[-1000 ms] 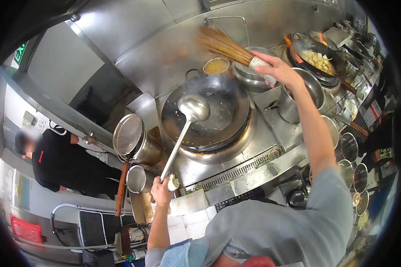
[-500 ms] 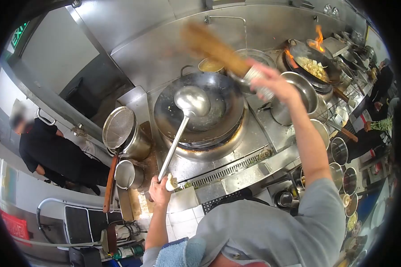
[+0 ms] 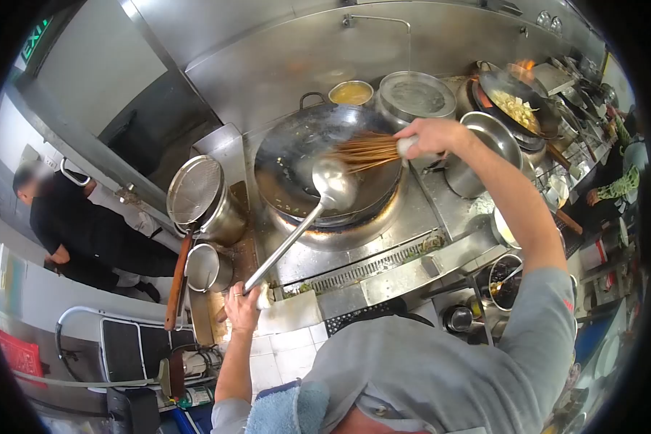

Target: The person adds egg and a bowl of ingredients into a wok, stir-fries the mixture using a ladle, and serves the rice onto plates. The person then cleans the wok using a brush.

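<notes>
My left hand (image 3: 241,307) is wrapped round the handle end of a long steel ladle (image 3: 334,184), with something white beside the fingers. The ladle's bowl is over the right part of a large dark wok (image 3: 282,152), which has small food bits on its inner wall. In my right hand (image 3: 435,137) is a bamboo wok brush (image 3: 369,150), gripped by its pale bound end. Its bristles point left into the wok and come up against the ladle's bowl or lie just behind it; I cannot tell which.
Behind the wok stand a pot of yellowish liquid (image 3: 351,92) and a round lidded pan (image 3: 417,95). A steel pot (image 3: 477,155) is to the right, before another wok of food (image 3: 515,108) near flames. At left are a mesh strainer (image 3: 195,189) and a person in black (image 3: 87,224).
The brush has swung down from above the wok into it. The ladle's bowl has shifted right and slightly down, while my left hand has moved a little left.
</notes>
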The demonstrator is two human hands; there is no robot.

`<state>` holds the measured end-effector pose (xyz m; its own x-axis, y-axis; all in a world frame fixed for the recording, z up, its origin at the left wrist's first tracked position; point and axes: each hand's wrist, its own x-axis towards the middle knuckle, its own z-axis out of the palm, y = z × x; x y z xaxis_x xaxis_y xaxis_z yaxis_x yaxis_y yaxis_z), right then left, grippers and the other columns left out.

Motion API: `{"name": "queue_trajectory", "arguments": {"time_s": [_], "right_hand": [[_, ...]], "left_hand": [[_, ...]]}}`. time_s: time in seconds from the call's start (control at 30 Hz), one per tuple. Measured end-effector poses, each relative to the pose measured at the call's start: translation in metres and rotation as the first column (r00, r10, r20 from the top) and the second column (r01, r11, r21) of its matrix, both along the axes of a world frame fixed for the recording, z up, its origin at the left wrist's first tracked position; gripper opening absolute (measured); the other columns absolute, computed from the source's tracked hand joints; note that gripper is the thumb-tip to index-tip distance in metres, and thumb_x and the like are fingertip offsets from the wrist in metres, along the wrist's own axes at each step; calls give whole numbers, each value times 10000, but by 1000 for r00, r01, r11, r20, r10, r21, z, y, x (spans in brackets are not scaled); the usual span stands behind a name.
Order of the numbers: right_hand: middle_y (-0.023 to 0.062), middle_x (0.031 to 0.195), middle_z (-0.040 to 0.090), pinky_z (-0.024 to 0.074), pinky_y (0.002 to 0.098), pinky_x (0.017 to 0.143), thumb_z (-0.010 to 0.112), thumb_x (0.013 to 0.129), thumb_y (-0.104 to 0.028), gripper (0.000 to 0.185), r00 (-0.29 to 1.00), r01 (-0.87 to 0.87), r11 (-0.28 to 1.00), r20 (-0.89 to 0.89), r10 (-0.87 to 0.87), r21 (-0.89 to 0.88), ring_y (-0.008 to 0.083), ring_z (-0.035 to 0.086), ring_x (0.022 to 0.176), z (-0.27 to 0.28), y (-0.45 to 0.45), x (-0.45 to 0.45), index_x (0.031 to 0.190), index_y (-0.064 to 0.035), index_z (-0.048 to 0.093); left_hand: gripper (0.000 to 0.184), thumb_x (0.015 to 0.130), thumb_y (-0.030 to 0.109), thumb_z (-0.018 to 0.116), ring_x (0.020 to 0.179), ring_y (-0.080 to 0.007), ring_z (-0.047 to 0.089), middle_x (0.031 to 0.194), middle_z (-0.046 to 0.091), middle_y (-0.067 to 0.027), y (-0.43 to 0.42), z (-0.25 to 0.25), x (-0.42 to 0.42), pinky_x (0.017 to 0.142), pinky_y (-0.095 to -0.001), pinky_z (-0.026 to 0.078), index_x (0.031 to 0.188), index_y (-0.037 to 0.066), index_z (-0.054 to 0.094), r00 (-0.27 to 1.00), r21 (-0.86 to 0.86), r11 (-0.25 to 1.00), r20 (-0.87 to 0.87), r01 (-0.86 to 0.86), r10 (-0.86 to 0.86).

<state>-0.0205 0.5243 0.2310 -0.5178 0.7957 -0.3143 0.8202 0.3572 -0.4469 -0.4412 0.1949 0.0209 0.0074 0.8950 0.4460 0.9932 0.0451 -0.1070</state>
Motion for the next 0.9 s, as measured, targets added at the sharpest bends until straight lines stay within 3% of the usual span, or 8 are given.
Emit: {"name": "queue_trajectory", "arguments": {"time_s": [0.03,0.23,0.37,0.57,0.77,0.8,0.83,0.9], "right_hand": [[45,1146,599,524,267,592,688,758,-296,600,985,78,993,145,-90,85,136,567,957,18,-7,-2,1309,-151,498],[49,995,608,509,264,553,672,778,-310,620,740,109,992,-672,-33,70,121,568,714,5,0,21,1347,-190,456],[41,1018,603,485,248,493,658,794,-226,623,956,25,988,-287,-69,-154,96,552,684,-20,1,8,1362,-127,423],[55,918,629,439,237,441,654,806,-226,610,446,90,992,-887,-119,-88,104,522,523,30,-5,31,1362,-124,426],[59,862,610,448,297,421,650,773,-237,596,951,100,993,-286,-114,-62,115,518,514,-39,20,4,1331,-147,462],[81,907,625,502,309,565,633,755,-182,577,975,75,994,-215,-57,79,162,591,653,-33,23,11,1313,-151,487],[115,1007,636,492,326,765,641,732,-163,593,904,-121,820,-280,324,560,214,611,873,-68,50,35,1305,-123,497],[114,1113,617,478,313,819,665,746,-156,611,767,-191,972,-596,236,138,197,588,970,-28,40,12,1313,-38,470]], "left_hand": [[306,686,55,616,872,-294,547,993,510,-109,0,2,2,695,-426,458,953,203,634,1000,20,1000,-15,-4,4],[406,601,46,704,868,-318,571,1017,534,-119,6,-1,30,708,-413,483,976,194,653,946,-12,973,230,-232,229],[445,598,111,738,842,-336,587,1032,555,-133,18,-14,55,723,-417,488,1027,194,652,872,-12,974,444,-226,208],[328,633,143,760,814,-302,591,890,594,-132,28,-39,58,734,-377,478,933,53,660,733,63,988,677,-141,61],[258,673,81,760,761,-178,580,804,571,-79,5,-35,59,695,-310,460,875,-22,635,756,218,967,652,-130,-45],[404,601,124,777,912,-292,572,994,585,-115,-13,-51,60,793,-364,463,976,52,644,330,169,948,941,-271,-74],[488,548,133,797,935,-305,574,1053,562,-138,-37,-27,56,790,-384,472,1008,92,638,783,37,963,592,-265,193],[502,515,154,809,917,-324,580,1037,565,-156,-80,-20,56,769,-403,483,991,146,648,727,-26,927,614,-373,309]]}}
